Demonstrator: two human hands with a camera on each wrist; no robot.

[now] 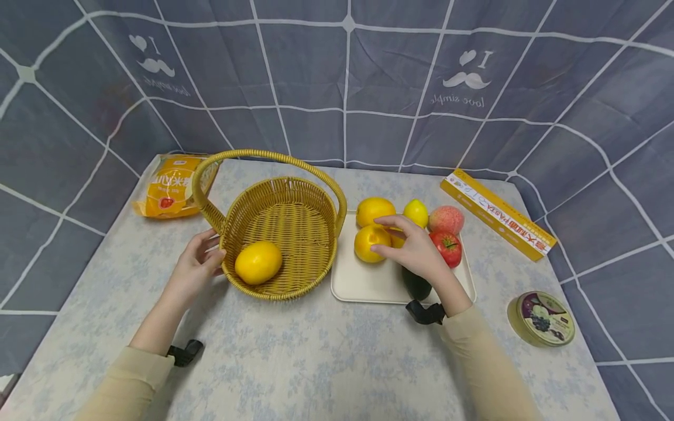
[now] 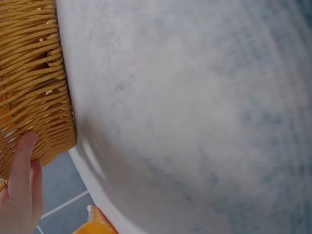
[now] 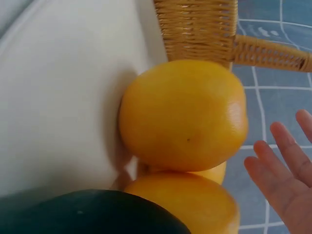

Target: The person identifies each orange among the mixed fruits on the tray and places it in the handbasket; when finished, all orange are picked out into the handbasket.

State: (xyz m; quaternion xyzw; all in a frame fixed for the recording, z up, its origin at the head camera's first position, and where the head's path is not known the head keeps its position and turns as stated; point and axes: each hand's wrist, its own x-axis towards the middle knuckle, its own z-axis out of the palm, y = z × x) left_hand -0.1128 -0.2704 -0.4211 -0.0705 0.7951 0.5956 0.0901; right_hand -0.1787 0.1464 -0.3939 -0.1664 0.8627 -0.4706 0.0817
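A yellow wicker basket (image 1: 295,219) with a tall handle stands on the table, one oval yellow fruit (image 1: 258,262) inside. My left hand (image 1: 192,269) is at its left side; in the left wrist view, straight fingers (image 2: 23,165) touch the woven outer wall. Over a white tray (image 1: 363,286) my right hand (image 1: 413,248) hovers, thumb and fingers spread about a round yellow-orange fruit (image 1: 370,244). The right wrist view shows a gap between fingertips and that fruit (image 3: 183,117). Behind it lies another yellow-orange fruit (image 1: 375,210); one more is partly covered by the hand.
The tray also bears a lemon (image 1: 416,213), a peach (image 1: 446,220), a red fruit with a green top (image 1: 447,248) and a dark green avocado (image 1: 417,285). An orange food bag (image 1: 171,187) lies back left. On the right are a pasta box (image 1: 497,213) and a round tin (image 1: 544,318).
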